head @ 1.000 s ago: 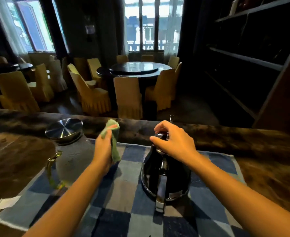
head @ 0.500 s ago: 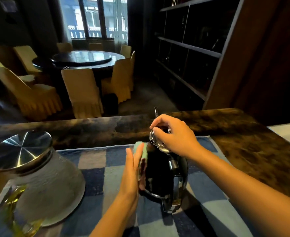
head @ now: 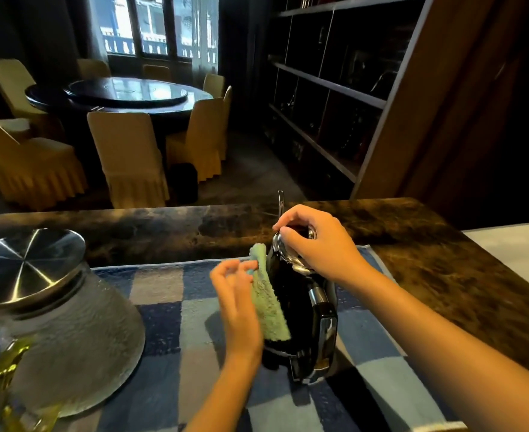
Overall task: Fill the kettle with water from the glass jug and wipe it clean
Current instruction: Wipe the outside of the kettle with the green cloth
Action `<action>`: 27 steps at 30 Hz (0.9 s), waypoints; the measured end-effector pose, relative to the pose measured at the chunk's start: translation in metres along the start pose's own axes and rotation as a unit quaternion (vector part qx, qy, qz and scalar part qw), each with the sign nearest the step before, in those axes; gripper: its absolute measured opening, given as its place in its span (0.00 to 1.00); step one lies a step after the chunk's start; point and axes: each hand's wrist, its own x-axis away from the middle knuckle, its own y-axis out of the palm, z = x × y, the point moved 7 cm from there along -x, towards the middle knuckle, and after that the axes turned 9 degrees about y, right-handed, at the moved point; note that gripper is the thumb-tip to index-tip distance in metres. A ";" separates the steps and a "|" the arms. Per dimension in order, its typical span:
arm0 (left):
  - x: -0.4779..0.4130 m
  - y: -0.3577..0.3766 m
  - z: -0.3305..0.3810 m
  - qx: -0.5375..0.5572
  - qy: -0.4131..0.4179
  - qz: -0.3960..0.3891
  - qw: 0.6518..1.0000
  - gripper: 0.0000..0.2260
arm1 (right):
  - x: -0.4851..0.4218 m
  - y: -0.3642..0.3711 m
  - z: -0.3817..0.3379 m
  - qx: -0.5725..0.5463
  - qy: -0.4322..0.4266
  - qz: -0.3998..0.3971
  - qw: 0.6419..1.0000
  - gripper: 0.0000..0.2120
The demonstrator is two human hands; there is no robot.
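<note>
Curled fingers of the left hand (head: 241,310) hold a green terry cloth (head: 269,307) flat against the side of the glossy black kettle (head: 297,294), while the right hand (head: 319,244) clasps its chrome lid (head: 288,260) from above; the kettle stands on a blue-and-grey checked mat (head: 169,307). Nearer, at the left of that mat, stands a pebbled frosted glass jug (head: 73,347) under a brushed steel lid (head: 26,263). Beyond lie the dark marbled counter (head: 428,269), then a round glass-topped table (head: 126,92) ringed by yellow skirted chairs (head: 129,151), and dark wooden shelves (head: 334,85).
</note>
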 end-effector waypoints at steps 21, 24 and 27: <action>-0.034 0.026 -0.070 -0.082 -0.183 -0.153 0.968 0.13 | 0.006 -0.005 0.000 0.013 0.015 0.079 0.997 0.07; 0.015 0.008 -0.060 -0.039 -0.161 -0.088 0.982 0.22 | 0.011 -0.004 -0.001 0.010 0.022 0.089 0.996 0.06; 0.018 0.021 -0.023 -0.067 -0.077 -0.089 0.991 0.24 | 0.013 -0.002 -0.001 0.033 0.025 0.084 0.996 0.06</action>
